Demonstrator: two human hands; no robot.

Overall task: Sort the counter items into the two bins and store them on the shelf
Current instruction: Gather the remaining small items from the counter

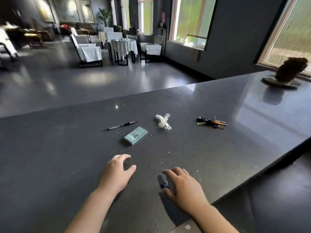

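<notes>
On the dark counter (218,148) lie a black pen (122,125), a flat teal box (135,136), wrapped clear plastic cutlery (162,122) and a bunch of keys (211,123). My left hand (117,172) hovers low over the counter just in front of the teal box, fingers relaxed and spread, holding nothing. My right hand (182,184) is nearer the front edge, fingers loosely bent. A small dark blue object (164,184) sits under its thumb; I cannot tell if the hand holds it. No bins or shelf are in view.
A dark figurine on a round dish (286,76) stands at the counter's far right. The counter's right edge runs diagonally down towards me. Beyond the far edge lies a room with chairs and a cloth-covered table (123,46).
</notes>
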